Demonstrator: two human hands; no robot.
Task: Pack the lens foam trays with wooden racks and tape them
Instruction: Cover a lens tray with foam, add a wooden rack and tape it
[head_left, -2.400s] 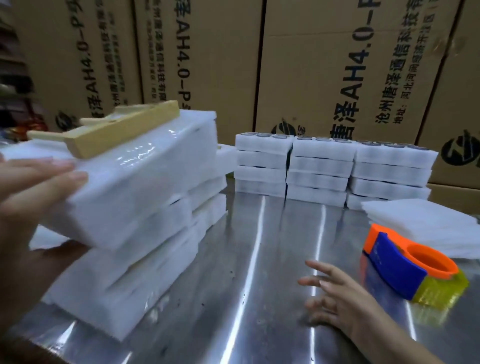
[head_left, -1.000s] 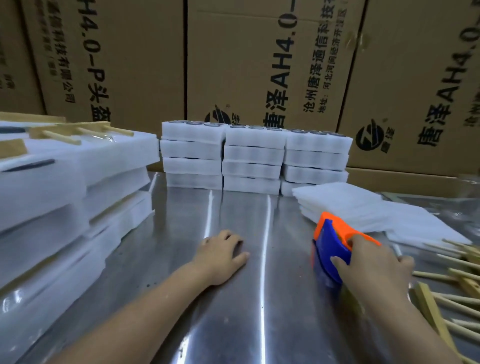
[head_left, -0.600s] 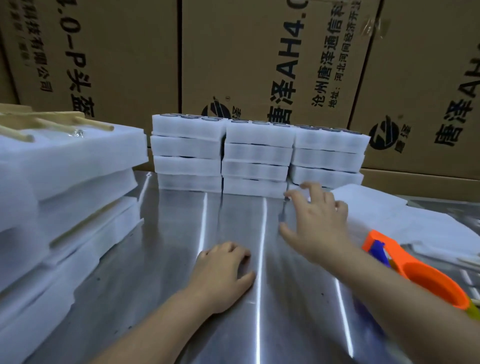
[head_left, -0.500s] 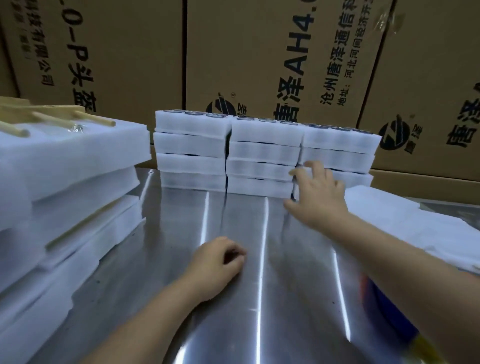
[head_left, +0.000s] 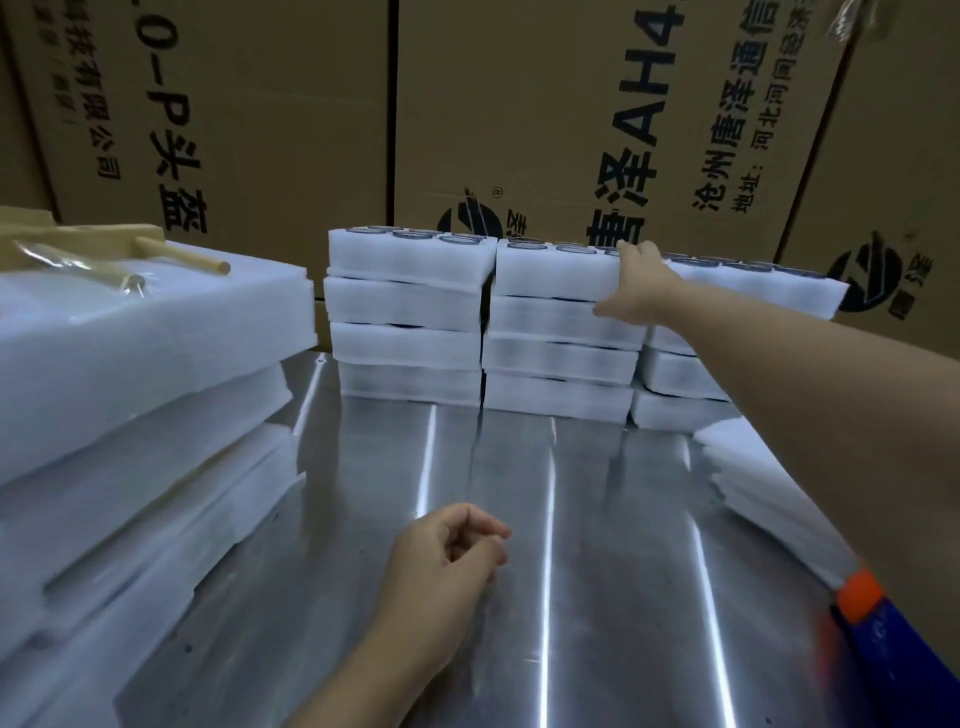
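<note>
At 9 o'clock a tall pile of wrapped foam bundles is seen on the counter, and a wooden rack is laid on its top, with one peg pointed toward 3 o'clock. At 6 o'clock the left hand is rested on the bare metal. Its fingers are loosely curled toward the thumb and nothing is held in it.

At 12 o'clock three stacks of lens foam trays are lined up side by side against the cardboard boxes, which are printed with black lettering. Dark round lens rims are seen in the uppermost layer of each stack. The top tray of the middle stack is grasped at its right end by the right hand: the fingers are hooked over the upper face and the thumb is spread against the front side. The forearm is stretched in from 4 o'clock and part of the right-hand stack is hidden by it.

At 3 o'clock a low pile of thin foam sheets is laid flat, partly covered by the same arm. At 5 o'clock an orange and blue tape dispenser is cut off by the edge of the view and blurred.
</note>
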